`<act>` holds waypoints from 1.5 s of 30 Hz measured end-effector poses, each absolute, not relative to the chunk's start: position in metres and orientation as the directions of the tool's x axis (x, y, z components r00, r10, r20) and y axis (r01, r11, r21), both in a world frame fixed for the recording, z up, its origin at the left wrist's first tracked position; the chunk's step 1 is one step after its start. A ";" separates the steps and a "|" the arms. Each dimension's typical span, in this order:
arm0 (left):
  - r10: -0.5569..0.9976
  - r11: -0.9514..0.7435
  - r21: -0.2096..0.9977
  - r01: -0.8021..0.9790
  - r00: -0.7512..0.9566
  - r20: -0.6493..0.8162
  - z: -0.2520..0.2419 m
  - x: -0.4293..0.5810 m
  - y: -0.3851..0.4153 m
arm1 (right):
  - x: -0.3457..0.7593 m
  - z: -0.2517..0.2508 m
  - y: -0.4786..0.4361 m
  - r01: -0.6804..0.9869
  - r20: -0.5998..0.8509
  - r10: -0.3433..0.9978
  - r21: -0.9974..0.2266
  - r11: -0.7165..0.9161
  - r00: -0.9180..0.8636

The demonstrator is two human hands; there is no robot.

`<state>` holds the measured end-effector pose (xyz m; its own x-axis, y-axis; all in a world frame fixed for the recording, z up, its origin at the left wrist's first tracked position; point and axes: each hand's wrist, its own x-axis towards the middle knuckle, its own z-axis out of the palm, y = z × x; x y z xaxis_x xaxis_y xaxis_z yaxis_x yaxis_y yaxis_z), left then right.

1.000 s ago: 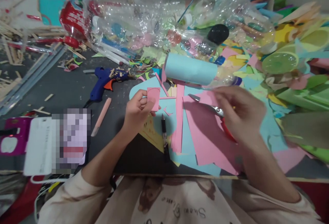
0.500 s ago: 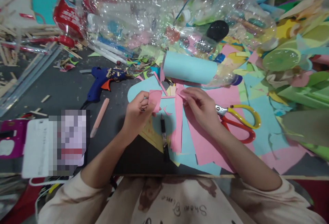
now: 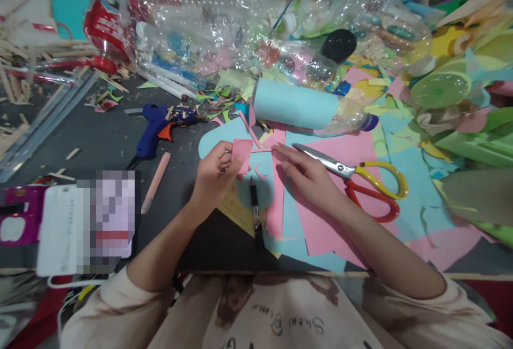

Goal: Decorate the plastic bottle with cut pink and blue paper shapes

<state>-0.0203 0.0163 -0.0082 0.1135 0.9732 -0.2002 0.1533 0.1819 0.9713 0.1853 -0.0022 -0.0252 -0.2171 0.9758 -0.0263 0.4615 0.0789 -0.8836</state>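
- Dark tabletop (image 3: 200, 253), its far side heaped with clear plastic bottles and paper scraps, spreads in front of the person.
- Pink sheets (image 3: 332, 220) lie over light blue paper on the right.
- A blue-wrapped bottle (image 3: 296, 103) rests on its side beyond the hands, cap end to the right.
- Scissors (image 3: 342, 170) lie on the pink sheets just beside the right hand (image 3: 304, 175), blades pointing left, handles to the right.
- That right hand is partly open, fingers extended leftward, fingertips at the right end of a thin pink strip (image 3: 262, 150); whether they grip it I cannot tell.
- The left hand (image 3: 218, 178) is closed, thumb against curled fingers, pinching a small pink piece (image 3: 242, 151).
- This piece stands left of the right fingertips, near but apart from them, its long axis running away from the body; the left hand is nearer, having hold of it. The thin strip lies crosswise between the piece and the right hand.
- Half a second ago the right fingers were bunched and covered the scissor blades; now they are flatter and the blades show. The left hand and its piece look unchanged.
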 end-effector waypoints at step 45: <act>0.782 0.437 0.899 0.002 0.492 -0.382 -0.005 -0.008 0.005 | 0.187 -0.025 -0.008 0.285 0.301 0.898 -0.874 0.394 -0.320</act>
<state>-0.0083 0.0053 -0.0052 0.4922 0.7824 -0.3815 0.0021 0.4372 0.8994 0.1874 -0.0077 -0.0246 -0.3203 0.8983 0.3007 0.2852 0.3942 -0.8737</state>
